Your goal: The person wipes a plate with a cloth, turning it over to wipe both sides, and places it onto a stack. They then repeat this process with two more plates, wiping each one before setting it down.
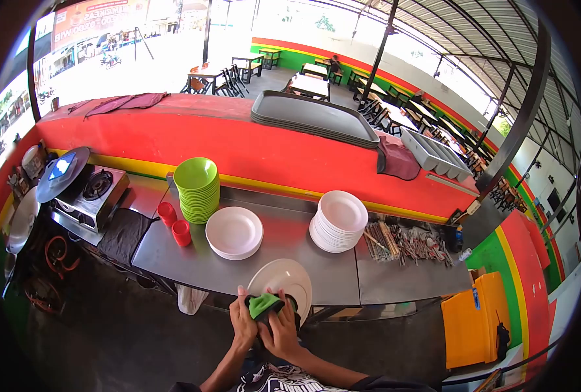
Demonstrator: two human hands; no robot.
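A green cloth with black edges (263,304) is bunched between my two hands. My left hand (242,325) grips it from the left, fingers pointing up. My right hand (281,334) has its fingers bent over its right side. Just behind the cloth, a white plate (282,273) is tilted at the counter's front edge; the hands and cloth cover its lower part, so what supports it is hidden. On the steel counter beyond are a pile of white plates (234,232), a stack of white bowls (340,222) and a stack of green bowls (198,189).
Two red cups (174,225) stand beside the green bowls. Cutlery (408,243) is heaped at the right. A gas stove (94,196) sits at the left. Grey trays (313,117) and a cutlery holder (435,154) rest on the red ledge (238,140). An orange box (476,320) stands low right.
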